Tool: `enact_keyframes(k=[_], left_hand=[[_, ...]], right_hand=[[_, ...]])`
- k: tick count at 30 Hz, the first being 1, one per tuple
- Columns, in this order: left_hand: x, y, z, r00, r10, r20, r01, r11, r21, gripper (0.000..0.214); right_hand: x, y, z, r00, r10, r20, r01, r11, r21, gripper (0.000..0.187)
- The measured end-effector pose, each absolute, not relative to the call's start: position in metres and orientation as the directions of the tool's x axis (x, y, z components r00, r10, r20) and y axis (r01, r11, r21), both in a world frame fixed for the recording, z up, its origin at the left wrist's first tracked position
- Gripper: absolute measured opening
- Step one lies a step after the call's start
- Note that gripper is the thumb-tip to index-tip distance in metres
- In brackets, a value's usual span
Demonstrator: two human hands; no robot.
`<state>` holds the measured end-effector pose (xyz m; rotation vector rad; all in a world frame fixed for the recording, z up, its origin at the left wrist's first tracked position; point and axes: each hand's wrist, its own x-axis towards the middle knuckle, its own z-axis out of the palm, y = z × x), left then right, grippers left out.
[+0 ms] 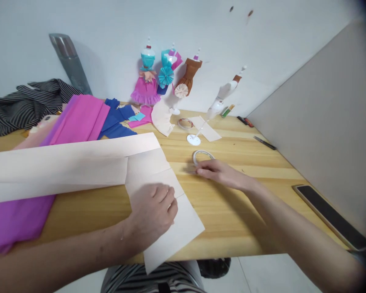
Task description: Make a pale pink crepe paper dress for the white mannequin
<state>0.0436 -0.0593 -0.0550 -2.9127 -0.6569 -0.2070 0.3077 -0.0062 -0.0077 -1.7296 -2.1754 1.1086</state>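
A strip of cream crepe paper (pixel 70 165) runs in from the left and folds down over the table's front edge, its folded end (pixel 186 228) overhanging slightly. My left hand (pixel 155 207) rests on this folded part with its fingers curled in. What lies under those fingers is hidden. Farther right, my right hand (pixel 213 171) pinches the near edge of a roll of white tape (pixel 201 153) at table height. Behind the tape, a bare white mini dress form (pixel 216 108) leans on its round base (pixel 193 140).
Dressed mini mannequins (pixel 148 77) stand along the wall. Pink crepe paper (pixel 81 120), blue pieces (pixel 117 118) and a striped cloth (pixel 33 106) lie left, near a grey bottle (pixel 70 61). At right are a cutter knife (pixel 264 142), a phone (pixel 332 215) and a partition (pixel 323 106).
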Motion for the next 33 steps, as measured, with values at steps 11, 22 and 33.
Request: enact_keyframes(k=[11, 22, 33], left_hand=[[0.038, -0.062, -0.073, 0.86, 0.496, 0.116, 0.491, -0.868, 0.074, 0.076], [0.028, 0.001, -0.051, 0.722, 0.62, 0.306, 0.589, -0.783, 0.198, 0.016], [0.042, 0.02, -0.072, 0.648, 0.723, 0.24, 0.676, -0.691, 0.255, 0.046]], right_hand=[[0.267, 0.058, -0.005, -0.311, 0.65, -0.693, 0.836, -0.159, -0.525, 0.043], [0.256, 0.069, -0.004, -0.334, 0.577, -0.745, 0.85, -0.157, -0.503, 0.037], [0.259, 0.075, -0.018, -0.399, 0.538, -0.743, 0.771, -0.242, -0.589, 0.041]])
